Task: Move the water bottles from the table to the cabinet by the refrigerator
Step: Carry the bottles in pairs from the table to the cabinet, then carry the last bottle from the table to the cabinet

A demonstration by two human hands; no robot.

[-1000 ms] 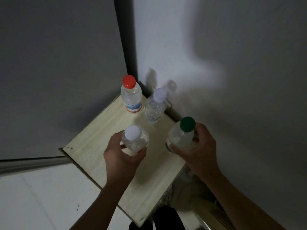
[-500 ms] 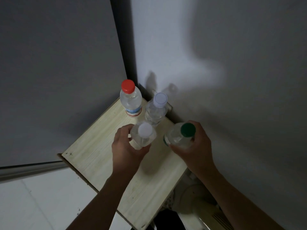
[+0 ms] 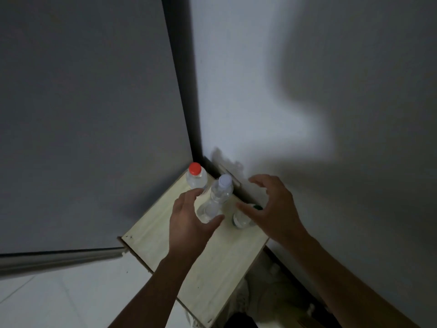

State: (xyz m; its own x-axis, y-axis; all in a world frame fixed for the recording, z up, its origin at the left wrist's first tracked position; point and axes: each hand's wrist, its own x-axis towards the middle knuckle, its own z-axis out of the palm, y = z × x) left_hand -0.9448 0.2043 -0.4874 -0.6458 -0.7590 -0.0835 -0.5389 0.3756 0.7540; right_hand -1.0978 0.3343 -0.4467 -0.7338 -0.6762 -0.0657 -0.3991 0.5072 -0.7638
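Several clear water bottles stand at the back of the light wooden cabinet top (image 3: pixel 212 268). A red-capped bottle (image 3: pixel 196 177) is in the far corner, and a pale-capped bottle (image 3: pixel 223 188) stands beside it. In front of that one is a clear bottle (image 3: pixel 208 211), its cap hard to make out. My left hand (image 3: pixel 189 223) hovers at this bottle with fingers and thumb spread, not gripping it. A green-capped bottle (image 3: pixel 241 221) stands to the right, mostly hidden under my right hand (image 3: pixel 272 207). That hand is lifted just above the bottle with its fingers loosely spread.
The grey refrigerator side (image 3: pixel 94 138) rises along the cabinet's left edge and a white wall (image 3: pixel 307 114) along its right. A dark gap runs down between them behind the bottles. Bare wood lies at the cabinet's front half, with white floor (image 3: pixel 59 299) at lower left.
Both hands have set their bottles down near the back of the cabinet top and let go. The fingers have spread and the hands are lifting off.
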